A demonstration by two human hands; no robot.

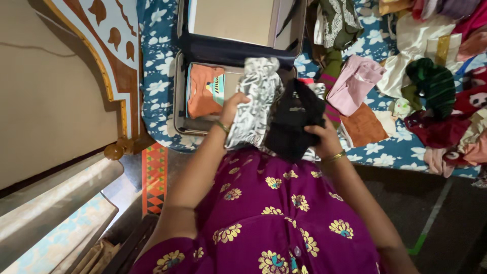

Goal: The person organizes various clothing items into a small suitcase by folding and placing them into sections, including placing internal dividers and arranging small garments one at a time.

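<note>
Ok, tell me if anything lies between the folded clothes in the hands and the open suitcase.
Nothing visible does. The left hand grips the grey patterned garment and the right hand the black garment, directly over the open suitcase. An orange folded garment already fills its left part.

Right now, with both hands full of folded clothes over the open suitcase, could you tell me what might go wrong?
The left hand holds a grey-and-white patterned garment and the right hand a black garment, so either fold may slip loose. The suitcase already holds an orange garment; dropping more on top could rumple it. The clothes pile on the blue floral bedspread looks loose near the edge and could slide off.
</note>
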